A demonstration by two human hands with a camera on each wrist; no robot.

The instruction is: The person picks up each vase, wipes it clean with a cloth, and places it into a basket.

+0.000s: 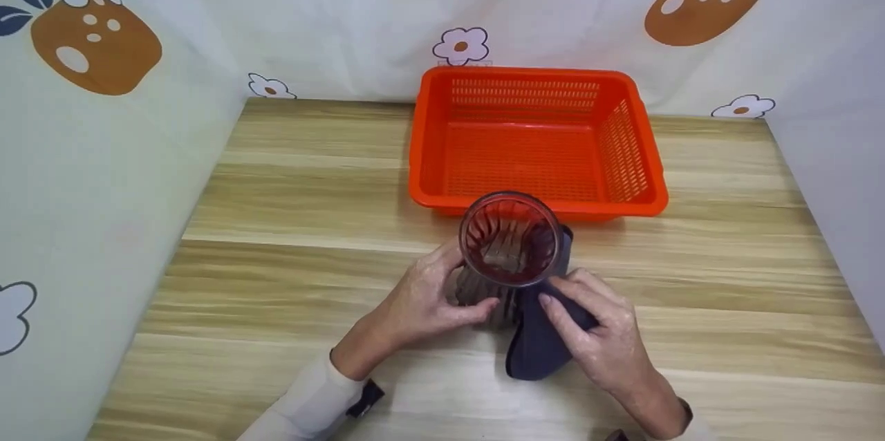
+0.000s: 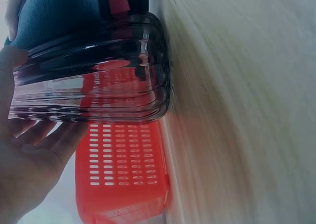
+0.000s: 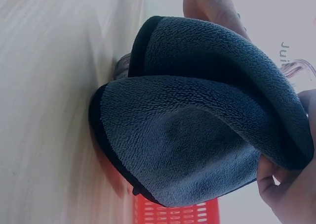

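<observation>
A clear ribbed glass tumbler (image 1: 510, 240) stands upright on the wooden table (image 1: 290, 233), just in front of an orange basket. My left hand (image 1: 432, 296) curls round its left side; in the left wrist view the glass (image 2: 94, 80) fills the frame above my palm (image 2: 29, 169). My right hand (image 1: 594, 334) holds a dark grey-blue cloth (image 1: 536, 344) against the glass's right side. The right wrist view shows the cloth (image 3: 192, 130) folded over, pinched at the lower right by my fingers (image 3: 289, 189).
The orange slotted plastic basket (image 1: 639, 164) sits empty at the table's back centre. Patterned fabric walls (image 1: 104, 116) close off the left, back and right sides. Bare tabletop lies to the left and right of my hands.
</observation>
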